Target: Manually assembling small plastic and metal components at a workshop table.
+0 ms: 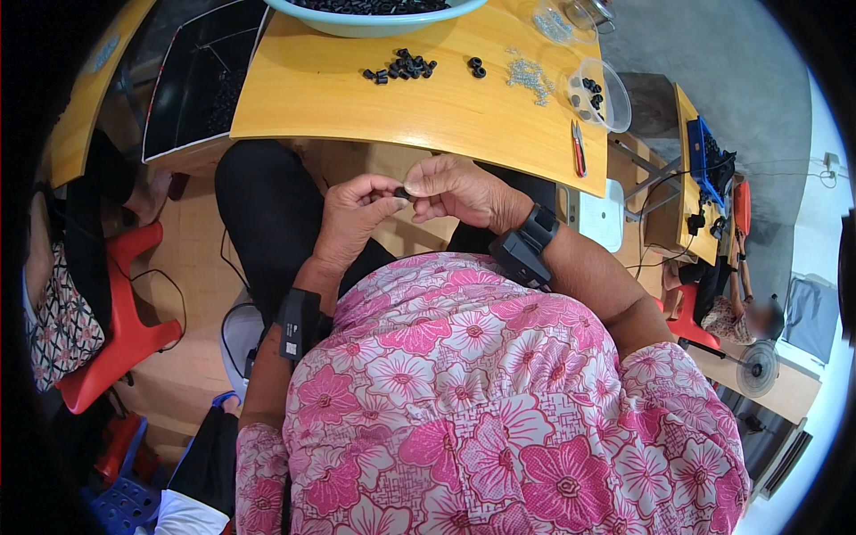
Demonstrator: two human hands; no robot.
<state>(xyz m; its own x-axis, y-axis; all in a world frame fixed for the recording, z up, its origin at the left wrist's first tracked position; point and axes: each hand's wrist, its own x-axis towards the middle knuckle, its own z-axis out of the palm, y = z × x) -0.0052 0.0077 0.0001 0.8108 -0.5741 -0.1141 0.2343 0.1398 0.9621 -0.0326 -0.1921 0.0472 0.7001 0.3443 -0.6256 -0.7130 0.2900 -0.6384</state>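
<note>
My left hand (358, 212) pinches a small black cylindrical part (401, 192) between thumb and fingertips, in front of the table's near edge. My right hand (459, 192) meets it there, its thumb and index finger closed at the same black part. Whether the right fingers also hold something tiny cannot be made out. On the wooden table (357, 107) beyond lie a pile of similar black parts (406, 67) and a few more black parts (477, 68). A scatter of small clear or silvery pieces (530, 80) lies to their right.
A light blue basin (379, 25) full of black parts stands at the far edge. On the right are a clear plastic tub (615, 98) with black parts and red-handled snips (579, 150). A black-lined box (201, 80) stands left. Other people sit on both sides, near red chairs (120, 312).
</note>
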